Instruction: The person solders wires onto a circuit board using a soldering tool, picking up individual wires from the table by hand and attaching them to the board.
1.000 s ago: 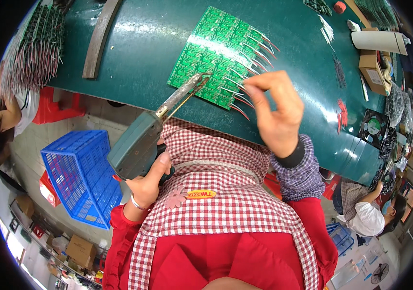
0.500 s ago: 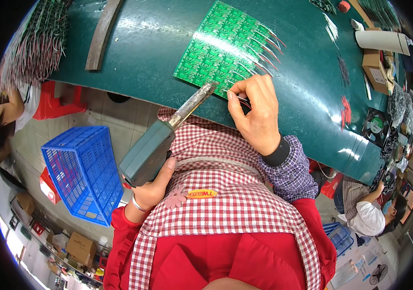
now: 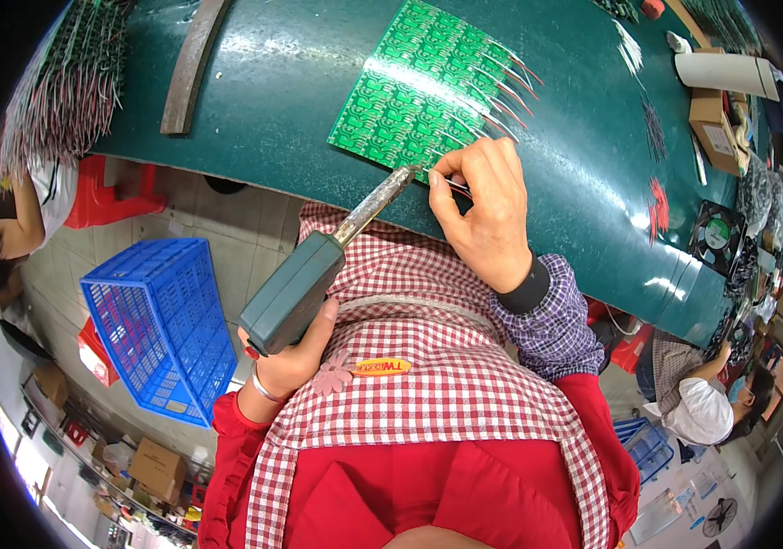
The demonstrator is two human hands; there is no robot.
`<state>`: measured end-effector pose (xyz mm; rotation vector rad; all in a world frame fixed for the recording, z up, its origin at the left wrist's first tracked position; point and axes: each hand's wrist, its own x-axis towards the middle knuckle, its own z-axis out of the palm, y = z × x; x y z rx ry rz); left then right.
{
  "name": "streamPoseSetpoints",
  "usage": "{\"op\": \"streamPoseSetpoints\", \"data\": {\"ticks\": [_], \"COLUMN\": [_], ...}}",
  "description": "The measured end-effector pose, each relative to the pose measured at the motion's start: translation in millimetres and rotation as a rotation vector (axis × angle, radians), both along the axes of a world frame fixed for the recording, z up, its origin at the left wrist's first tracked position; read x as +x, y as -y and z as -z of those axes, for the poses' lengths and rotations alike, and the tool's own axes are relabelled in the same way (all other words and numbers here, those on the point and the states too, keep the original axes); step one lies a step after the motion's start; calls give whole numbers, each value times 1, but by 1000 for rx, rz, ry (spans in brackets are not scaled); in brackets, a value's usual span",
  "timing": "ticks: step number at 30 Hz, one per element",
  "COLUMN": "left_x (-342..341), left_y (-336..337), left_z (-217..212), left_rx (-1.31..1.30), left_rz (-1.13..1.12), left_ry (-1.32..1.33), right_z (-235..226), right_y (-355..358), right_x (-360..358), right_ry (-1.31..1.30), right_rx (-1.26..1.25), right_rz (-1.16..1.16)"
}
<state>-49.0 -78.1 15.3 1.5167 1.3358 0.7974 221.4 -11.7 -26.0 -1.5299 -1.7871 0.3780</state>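
Head view: right hand (image 3: 483, 215) lower, pinching wire (image 3: 453, 186).

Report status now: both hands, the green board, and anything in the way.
Left hand grips soldering iron, tip at board edge. Right hand fingers pinch a wire at green board. Nothing between iron and board.

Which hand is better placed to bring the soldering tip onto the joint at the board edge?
Left, probably: the left hand holds the soldering iron, tip beside the green circuit board. The right hand pinches a wire there.
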Motion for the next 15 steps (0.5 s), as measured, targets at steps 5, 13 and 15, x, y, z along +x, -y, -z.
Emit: {"op": "streamPoseSetpoints", "data": {"ticks": [5,13,15], "left_x": [2,-1,-2], "left_y": [-1,3,4], "left_z": [-2,3,7], "left_rx": [9,56,119], "left_rz": [-2,-29,-19], "left_ry": [-32,-43,-59], "right_z": [0,1,1], "right_y": [0,-1,-1], "right_x": [-1,-2,-2], "right_ry": [3,3,3], "right_rx": [-5,3,1], "right_rz": [3,4,5]}}
